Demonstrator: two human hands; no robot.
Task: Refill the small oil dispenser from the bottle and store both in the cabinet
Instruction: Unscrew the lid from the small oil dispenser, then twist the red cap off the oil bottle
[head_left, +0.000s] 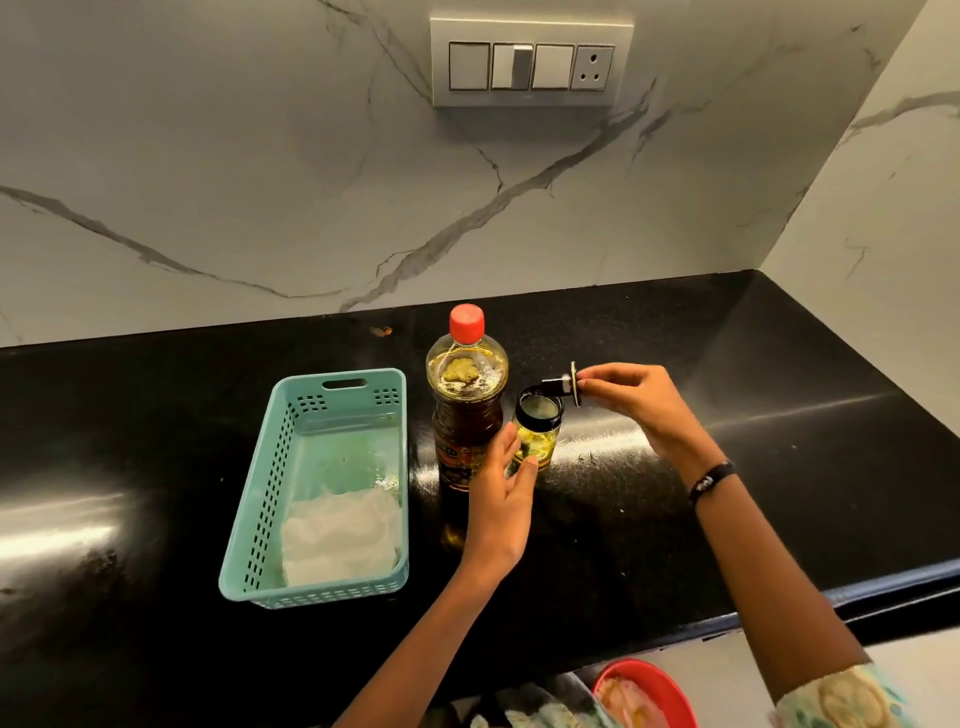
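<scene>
A tall oil bottle (466, 400) with a red cap stands upright on the black counter (675, 467), holding dark amber oil. Just right of it stands the small glass dispenser (537, 434), its mouth uncovered, with a little yellow oil at the bottom. My left hand (501, 499) curls around the dispenser's lower body from the near side. My right hand (631, 400) pinches the dispenser's black pourer lid (558, 387) and holds it tilted just above and right of the dispenser's mouth.
A teal plastic basket (270, 499) with a folded white cloth (340, 538) sits left of the bottle. A marble wall with a switch panel (530, 65) rises behind the counter. A red bowl (644, 693) shows below the counter's front edge.
</scene>
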